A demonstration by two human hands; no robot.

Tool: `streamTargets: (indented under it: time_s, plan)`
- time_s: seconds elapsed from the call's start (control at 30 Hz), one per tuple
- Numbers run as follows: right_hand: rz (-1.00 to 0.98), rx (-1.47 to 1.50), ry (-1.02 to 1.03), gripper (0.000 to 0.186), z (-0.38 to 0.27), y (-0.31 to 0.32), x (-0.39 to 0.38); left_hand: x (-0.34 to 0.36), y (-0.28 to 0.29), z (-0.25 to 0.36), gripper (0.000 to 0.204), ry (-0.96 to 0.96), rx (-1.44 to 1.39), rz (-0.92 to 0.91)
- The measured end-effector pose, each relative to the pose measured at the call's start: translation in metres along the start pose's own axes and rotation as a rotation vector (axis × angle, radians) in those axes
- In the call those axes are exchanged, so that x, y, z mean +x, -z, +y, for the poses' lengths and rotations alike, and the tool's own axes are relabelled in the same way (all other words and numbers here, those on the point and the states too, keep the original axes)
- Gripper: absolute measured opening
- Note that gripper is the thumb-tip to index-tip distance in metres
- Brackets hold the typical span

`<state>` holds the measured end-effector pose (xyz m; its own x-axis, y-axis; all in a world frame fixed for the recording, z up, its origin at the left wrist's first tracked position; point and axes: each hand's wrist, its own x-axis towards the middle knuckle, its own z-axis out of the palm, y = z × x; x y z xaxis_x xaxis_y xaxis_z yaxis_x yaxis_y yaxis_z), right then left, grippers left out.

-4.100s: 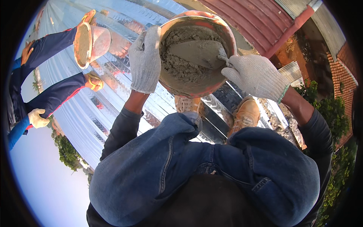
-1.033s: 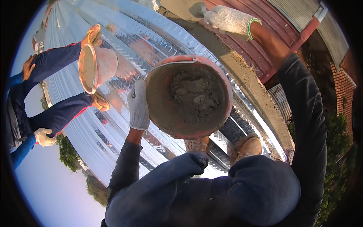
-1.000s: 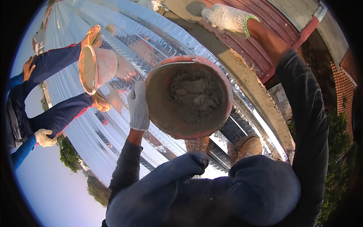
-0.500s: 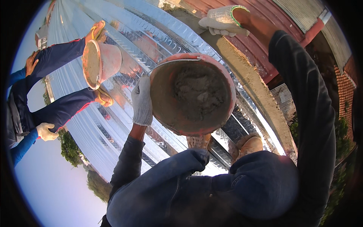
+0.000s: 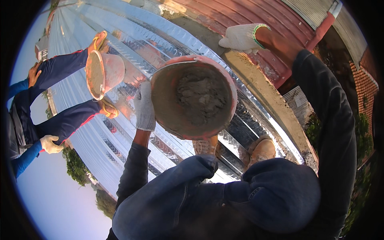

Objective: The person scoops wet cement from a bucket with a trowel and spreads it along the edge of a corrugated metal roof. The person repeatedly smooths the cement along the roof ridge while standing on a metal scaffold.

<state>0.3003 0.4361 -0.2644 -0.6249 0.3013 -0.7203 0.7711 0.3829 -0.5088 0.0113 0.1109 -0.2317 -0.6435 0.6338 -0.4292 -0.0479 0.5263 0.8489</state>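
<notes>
My left hand (image 5: pixel 144 107), in a whitish knit glove, grips the left rim of a reddish bucket (image 5: pixel 233 90). Wet grey mortar (image 5: pixel 205 94) lies inside it and smears its wall. Out to the upper right, my gloved right hand (image 5: pixel 243 39) is over a mortar-coated ledge (image 5: pixel 276 106). Its fingers curl downward, and what they hold, if anything, is hidden beneath the glove. The bucket is in front of my boots (image 5: pixel 262 153), above shiny metal roof sheets (image 5: pixel 160 142).
At the left another person in dark trousers (image 5: pixel 66 116) and sandals faces a second mortar-filled bucket (image 5: pixel 113 74). Red metal roofing (image 5: pixel 256 18) borders the ledge's far side. A roof edge drops toward trees (image 5: pixel 76 166) at left; tiled roofs (image 5: pixel 362 86) lie lower right.
The bucket and my left hand have shifted slightly left in view. My right hand has come a little nearer and to the right along the ledge. The other person holds the same pose.
</notes>
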Motion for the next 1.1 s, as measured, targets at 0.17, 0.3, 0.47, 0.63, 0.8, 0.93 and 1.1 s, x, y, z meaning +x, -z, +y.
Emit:
streamTargets:
  time_s: [0.17, 0.3, 0.47, 0.63, 0.8, 0.93, 1.1]
  plan:
    - [-0.027, -0.037, 0.009, 0.062, 0.018, -0.014, -0.017, -0.007, -0.013, 0.014, 0.042, 0.031, -0.064, 0.003]
    - [0.073, -0.088, 0.097, 0.063, 0.046, -0.044, -0.032, -0.008, -0.018, 0.018, 0.043, 0.037, -0.043, 0.003]
    - [0.183, -0.175, 0.021, 0.061, 0.081, -0.078, -0.095, -0.009, -0.015, 0.011, 0.043, -0.033, -0.038, -0.006]
    - [0.407, -0.067, -0.068, 0.057, 0.097, -0.099, -0.157, -0.013, -0.016, 0.016, 0.041, -0.031, -0.043, 0.016]
    - [0.665, 0.0, 0.061, 0.053, 0.076, -0.098, -0.152, -0.005, -0.018, 0.017, 0.038, -0.016, -0.059, 0.009]
    - [0.729, -0.073, 0.146, 0.05, 0.041, -0.087, -0.114, -0.009, -0.019, 0.018, 0.04, -0.063, -0.059, -0.013]
    - [0.662, -0.18, 0.125, 0.048, 0.027, -0.069, -0.083, -0.009, -0.02, 0.019, 0.043, -0.061, -0.047, -0.017]
